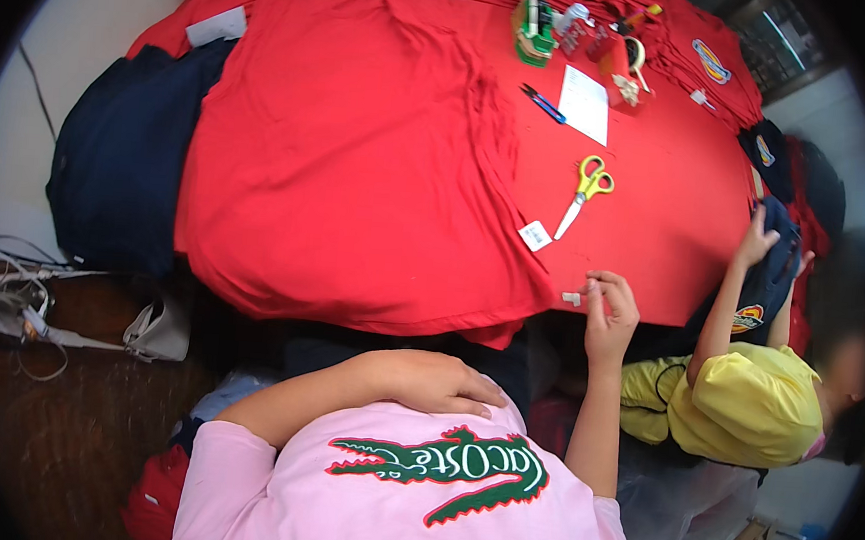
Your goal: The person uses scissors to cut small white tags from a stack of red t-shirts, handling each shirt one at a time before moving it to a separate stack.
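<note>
My left hand lies flat against the front of my pink shirt, fingers stretched out and nothing in them. At the table's near edge, my right hand is raised with thumb and fingertips pinched together. Just beside those fingertips is a small white tag; whether a thread joins it to my fingers is too small to tell. Left of that hand, a red shirt is spread over the table, with a white hang tag at its right edge. Yellow-handled scissors lie beyond my right hand.
Blue thread snips and a white paper lie farther back, near a green holder and a red box. Dark navy garments hang at the left. A person in yellow handles a navy garment at the right.
</note>
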`<state>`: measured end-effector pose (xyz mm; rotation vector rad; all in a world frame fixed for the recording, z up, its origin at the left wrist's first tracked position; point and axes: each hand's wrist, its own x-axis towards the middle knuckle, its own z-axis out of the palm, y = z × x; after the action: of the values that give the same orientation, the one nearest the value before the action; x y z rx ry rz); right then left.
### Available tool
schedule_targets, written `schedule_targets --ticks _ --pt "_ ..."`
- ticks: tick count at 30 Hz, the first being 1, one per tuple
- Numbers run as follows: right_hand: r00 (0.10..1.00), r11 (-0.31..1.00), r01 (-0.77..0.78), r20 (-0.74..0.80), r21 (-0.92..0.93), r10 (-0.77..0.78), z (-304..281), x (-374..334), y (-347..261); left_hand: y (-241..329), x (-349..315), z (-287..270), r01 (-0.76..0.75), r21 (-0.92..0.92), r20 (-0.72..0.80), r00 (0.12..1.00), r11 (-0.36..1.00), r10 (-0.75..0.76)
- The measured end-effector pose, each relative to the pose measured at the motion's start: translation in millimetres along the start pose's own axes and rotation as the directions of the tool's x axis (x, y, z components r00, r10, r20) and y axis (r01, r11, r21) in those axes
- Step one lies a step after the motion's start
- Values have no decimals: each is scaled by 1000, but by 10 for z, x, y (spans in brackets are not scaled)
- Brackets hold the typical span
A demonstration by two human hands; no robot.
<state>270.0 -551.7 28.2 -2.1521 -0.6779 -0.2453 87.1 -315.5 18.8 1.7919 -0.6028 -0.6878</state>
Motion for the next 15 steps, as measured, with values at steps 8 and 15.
schedule_targets --ticks 8,15 --pt "986 997 -19 166 81 5 769 656 -602 -36 -1532 -766 -16 -69 -957 283 998 -62" --pt "985 936 84 171 -343 -26 1528 930 -733 -1272 -2725 -1383 383 -268 -879 -473 884 -62"
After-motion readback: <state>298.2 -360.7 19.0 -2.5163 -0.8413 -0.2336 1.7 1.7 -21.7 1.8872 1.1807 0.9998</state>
